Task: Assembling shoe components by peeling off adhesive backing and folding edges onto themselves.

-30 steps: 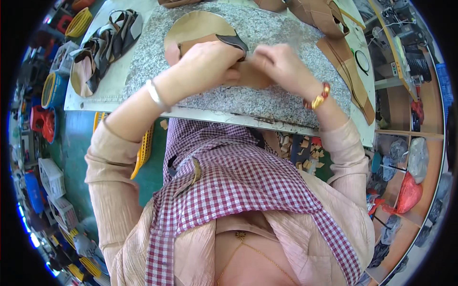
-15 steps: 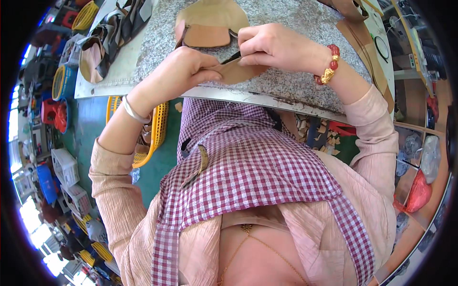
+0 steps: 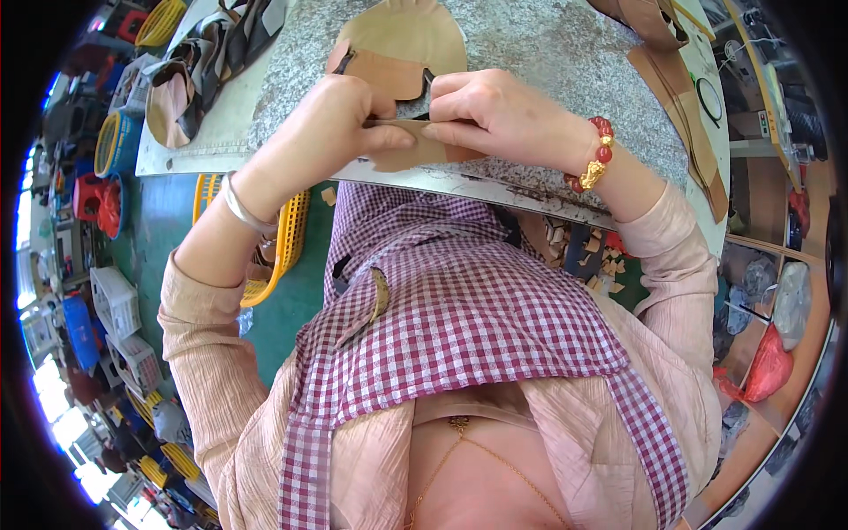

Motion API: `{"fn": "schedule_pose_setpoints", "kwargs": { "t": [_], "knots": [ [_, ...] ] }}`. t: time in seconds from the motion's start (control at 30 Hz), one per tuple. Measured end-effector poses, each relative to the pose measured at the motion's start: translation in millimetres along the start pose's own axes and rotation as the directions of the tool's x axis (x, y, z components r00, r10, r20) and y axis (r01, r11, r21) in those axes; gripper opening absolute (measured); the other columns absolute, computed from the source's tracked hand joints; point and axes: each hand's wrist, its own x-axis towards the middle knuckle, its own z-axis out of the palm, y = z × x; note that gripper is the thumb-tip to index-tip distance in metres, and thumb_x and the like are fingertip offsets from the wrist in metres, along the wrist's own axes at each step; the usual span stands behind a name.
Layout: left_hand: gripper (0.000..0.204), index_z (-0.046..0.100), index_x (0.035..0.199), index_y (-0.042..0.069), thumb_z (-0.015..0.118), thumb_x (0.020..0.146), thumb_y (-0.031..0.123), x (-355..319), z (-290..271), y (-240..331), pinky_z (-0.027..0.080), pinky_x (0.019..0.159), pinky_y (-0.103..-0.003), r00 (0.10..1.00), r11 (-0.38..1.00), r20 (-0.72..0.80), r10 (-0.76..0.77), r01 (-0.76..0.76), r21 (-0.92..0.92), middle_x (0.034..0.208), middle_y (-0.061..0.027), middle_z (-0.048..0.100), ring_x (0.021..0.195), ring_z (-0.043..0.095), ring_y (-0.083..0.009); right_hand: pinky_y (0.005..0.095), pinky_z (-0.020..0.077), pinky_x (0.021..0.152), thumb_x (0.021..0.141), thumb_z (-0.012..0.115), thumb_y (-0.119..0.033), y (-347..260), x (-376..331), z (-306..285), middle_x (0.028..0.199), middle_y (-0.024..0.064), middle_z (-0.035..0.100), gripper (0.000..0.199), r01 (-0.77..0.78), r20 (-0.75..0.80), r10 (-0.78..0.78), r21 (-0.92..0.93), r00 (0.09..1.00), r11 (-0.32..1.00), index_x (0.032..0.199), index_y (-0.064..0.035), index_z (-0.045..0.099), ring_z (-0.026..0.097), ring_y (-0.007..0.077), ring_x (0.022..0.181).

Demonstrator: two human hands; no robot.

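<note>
Over the speckled worktop [image 3: 539,44], near its front edge, my left hand [image 3: 336,124] and my right hand [image 3: 499,115] pinch a tan leather piece [image 3: 413,157]. Both thumbs lie on its upper edge, close together, with the fingers curled behind. Just beyond them, a larger rounded leather part [image 3: 406,34] lies flat, with an orange-tan flap [image 3: 382,72] and dark edges at its sides. My hands cover the place where it may join the held piece, so I cannot tell whether they are one.
Dark and pale leather parts [image 3: 172,97] lie in a row at the worktop's left. Brown leather strips [image 3: 676,110] rest along its right side. A yellow plastic basket [image 3: 291,234] stands below the front edge, and leather scraps [image 3: 608,269] lie beneath the table.
Both hands have drawn closer together and the thumbs now nearly meet along the edge. My right hand has moved left and slightly nearer. The held piece lies more level.
</note>
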Motion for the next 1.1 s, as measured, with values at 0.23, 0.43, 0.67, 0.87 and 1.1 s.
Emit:
{"fn": "schedule_pose_setpoints", "kwargs": {
  "t": [0.23, 0.43, 0.67, 0.87, 1.1],
  "knots": [
    [0.021, 0.065, 0.074, -0.001, 0.081, 0.074, 0.011, 1, -8, -21, 0.036, 0.052, -0.027, 0.981, 0.989, 0.126, 0.147, -0.142, -0.046, 0.062, -0.0005, 0.051, 0.052, 0.038, -0.0147, 0.0314, 0.0441, 0.060, 0.090, 0.065, -0.013, 8, -4, 7, 0.081, 0.0045, 0.060, 0.019, 0.003, -0.027, -0.001, 0.075, 1.000, 0.997, 0.078, 0.0013, 0.063, 0.051, 0.0198, 0.060],
    [0.021, 0.061, 0.070, -0.004, 0.077, 0.074, 0.009, -3, -7, -26, 0.039, 0.053, -0.027, 0.918, 0.926, 0.123, 0.377, -0.367, -0.093, 0.057, -0.0023, 0.047, 0.053, 0.040, -0.0146, 0.0340, 0.0476, 0.062, 0.089, 0.067, -0.017, -1, -1, 16, 0.076, 0.0058, 0.058, 0.021, 0.050, -0.018, -0.048, 0.134, 0.999, 0.990, 0.075, -0.0012, 0.067, 0.054, 0.0226, 0.061],
    [0.015, 0.062, 0.077, -0.003, 0.074, 0.075, 0.006, -14, -7, -3, 0.040, 0.053, -0.027, 0.964, 0.985, 0.264, -0.028, 0.071, -0.156, 0.063, -0.0042, 0.053, 0.054, 0.042, -0.0128, 0.0310, 0.0463, 0.061, 0.088, 0.067, -0.013, 0, 1, 16, 0.085, 0.0037, 0.065, 0.015, 0.057, -0.052, -0.052, 0.114, 0.997, 0.992, 0.083, 0.0019, 0.068, 0.056, 0.0191, 0.063],
    [0.011, 0.065, 0.082, -0.003, 0.071, 0.078, 0.005, -23, -6, -3, 0.042, 0.053, -0.028, 0.968, 0.954, 0.245, -0.063, 0.130, -0.268, 0.065, -0.0059, 0.059, 0.055, 0.046, -0.0138, 0.0298, 0.0471, 0.062, 0.085, 0.069, -0.011, 2, 0, 17, 0.089, 0.0036, 0.067, 0.012, 0.035, -0.061, -0.026, 0.163, 0.998, 0.986, 0.083, 0.0014, 0.068, 0.057, 0.0187, 0.063],
    [0.010, 0.067, 0.088, -0.002, 0.068, 0.080, 0.003, -23, 2, 9, 0.044, 0.055, -0.030, 0.974, 0.995, 0.212, 0.084, -0.070, -0.074, 0.068, -0.0071, 0.063, 0.054, 0.049, -0.0160, 0.0328, 0.0499, 0.064, 0.084, 0.071, -0.017, -16, 8, 21, 0.088, 0.0036, 0.065, 0.021, -0.113, 0.062, 0.109, 0.062, 0.992, 0.992, 0.070, -0.0031, 0.065, 0.061, 0.0209, 0.068]
  ]
}}
